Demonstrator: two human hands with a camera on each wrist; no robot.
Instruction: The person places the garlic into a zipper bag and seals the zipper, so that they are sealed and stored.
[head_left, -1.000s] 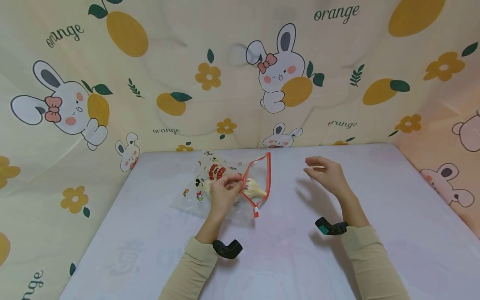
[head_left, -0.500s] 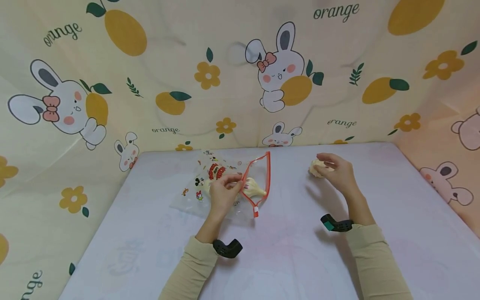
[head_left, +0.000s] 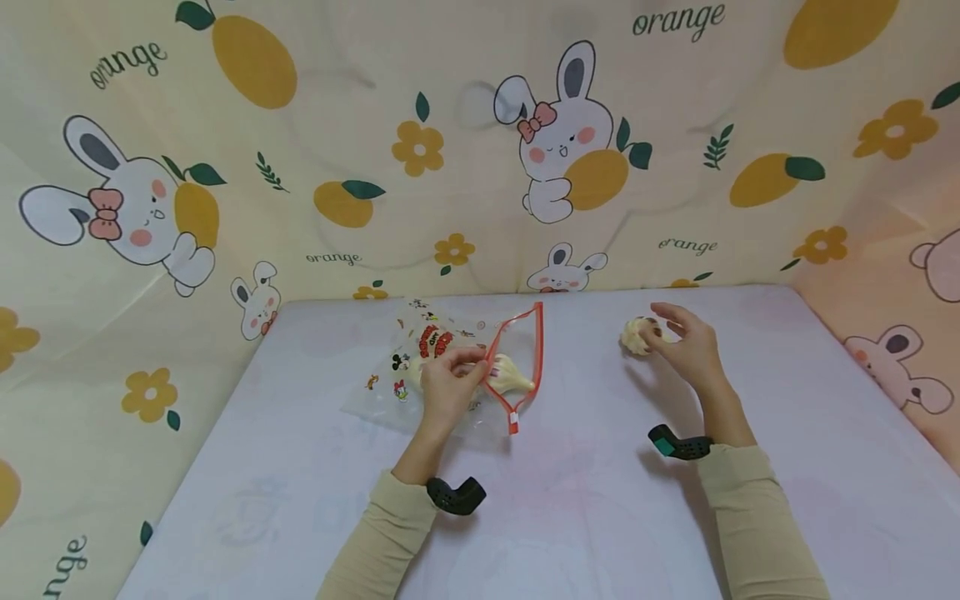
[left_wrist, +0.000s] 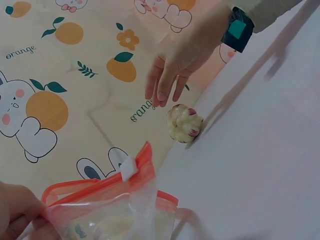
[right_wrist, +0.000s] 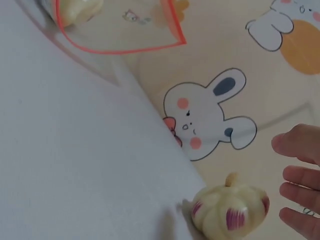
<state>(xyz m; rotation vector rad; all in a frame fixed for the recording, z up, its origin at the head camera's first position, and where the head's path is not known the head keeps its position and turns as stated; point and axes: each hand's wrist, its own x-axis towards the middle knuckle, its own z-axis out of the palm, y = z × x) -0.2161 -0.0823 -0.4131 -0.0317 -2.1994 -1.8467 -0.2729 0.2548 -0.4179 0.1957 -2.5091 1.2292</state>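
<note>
In the head view a clear zip bag [head_left: 411,400] with cartoon prints and a red zip edge lies at left centre, its mouth facing right. My left hand [head_left: 450,385] pinches the red edge. A garlic bulb [head_left: 508,375] lies inside near the mouth, partly hidden by the hand. Another garlic bulb [head_left: 637,336], cream with purple patches, sits on the table at the back right. Beside it my right hand [head_left: 688,346] has its fingers parted and holds nothing. The right wrist view shows a gap between these fingers [right_wrist: 300,186] and the garlic bulb [right_wrist: 231,212].
A white-covered table [head_left: 555,517] spreads under both arms. Behind it rises a cream cloth [head_left: 465,75] printed with rabbits and oranges. A white slider [left_wrist: 129,168] sits on the bag's red zip. Each wrist wears a black camera band [head_left: 456,497].
My right hand was near the bag side, moved right and set the garlic bulb on the table, then drew its fingers off it. My left hand stays at the bag.
</note>
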